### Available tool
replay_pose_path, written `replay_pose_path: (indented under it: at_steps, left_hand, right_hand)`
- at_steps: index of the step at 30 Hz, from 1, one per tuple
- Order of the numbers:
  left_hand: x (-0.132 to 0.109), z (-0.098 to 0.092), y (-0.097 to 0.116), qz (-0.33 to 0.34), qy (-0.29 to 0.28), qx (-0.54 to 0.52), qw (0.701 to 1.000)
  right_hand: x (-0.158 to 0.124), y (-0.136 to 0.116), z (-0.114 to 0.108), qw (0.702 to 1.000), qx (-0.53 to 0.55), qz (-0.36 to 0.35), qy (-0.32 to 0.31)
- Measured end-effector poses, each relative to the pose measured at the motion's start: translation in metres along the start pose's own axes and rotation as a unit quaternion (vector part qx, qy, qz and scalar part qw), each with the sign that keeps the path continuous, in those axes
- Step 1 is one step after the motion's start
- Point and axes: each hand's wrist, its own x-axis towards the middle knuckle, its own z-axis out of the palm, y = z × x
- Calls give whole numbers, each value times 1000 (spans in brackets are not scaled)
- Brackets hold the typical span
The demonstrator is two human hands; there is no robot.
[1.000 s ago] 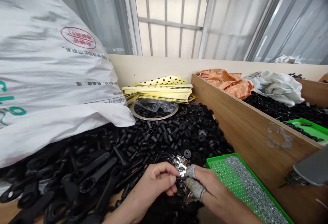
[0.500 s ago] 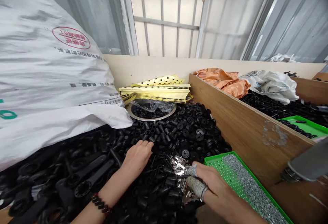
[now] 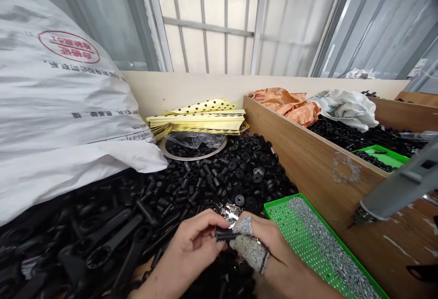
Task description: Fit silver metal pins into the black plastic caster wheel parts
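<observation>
My left hand point(image 3: 195, 239) is closed, its thumb and fingers pinching a small black plastic sleeve point(image 3: 224, 234). My right hand point(image 3: 263, 244) has grey wrapping on its thumb and a finger. Those two fingers are pressed together on a thin dark part at the sleeve's right end; its shape is mostly hidden. The hands meet over a heap of black plastic parts, and just beyond them is a pile of shiny metal pieces point(image 3: 231, 213). More black sleeves point(image 3: 191, 175) and round black caps point(image 3: 246, 166) lie farther back.
To the right, a green perforated tray point(image 3: 290, 230) holds many small silver screws. A grey power screwdriver point(image 3: 393, 189) hangs beyond it, beside a wooden divider point(image 3: 308, 153). A large white sack point(image 3: 68, 107) leans at left. Behind are a metal bowl point(image 3: 195, 156) and yellow dotted sheets point(image 3: 205, 122).
My left hand has come from the heap to meet my right hand and now holds a black sleeve. The view has shifted so that the surroundings sit farther left.
</observation>
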Motion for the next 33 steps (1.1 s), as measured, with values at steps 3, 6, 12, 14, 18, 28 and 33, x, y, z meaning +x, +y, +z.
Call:
replay_pose_path:
  at_steps: [3, 6, 12, 14, 18, 28, 33]
  left_hand:
    - [-7, 14, -2, -13, 53, -56, 997]
    - [-12, 20, -8, -26, 83, -105, 991]
    - [-12, 22, -17, 23, 113, -99, 988]
    - [-11, 17, -18, 52, 108, -33, 992]
    - [-12, 6, -17, 97, 38, 200, 974]
    - [-18, 1, -14, 183, -32, 287, 940]
    - [-21, -6, -23, 129, 9, 211, 969]
  right_hand:
    - [-2, 8, 3, 1000, 24, 5, -4]
    - [-6, 18, 6, 998, 41, 38, -2]
    - [-10, 17, 10, 996, 26, 81, 31]
    - [-10, 12, 8, 998, -1, 63, 31]
    - [-10, -2, 1, 999, -30, 26, 11]
    - [-20, -4, -10, 994, -103, 35, -30]
    - [-25, -6, -15, 994, -94, 43, -25]
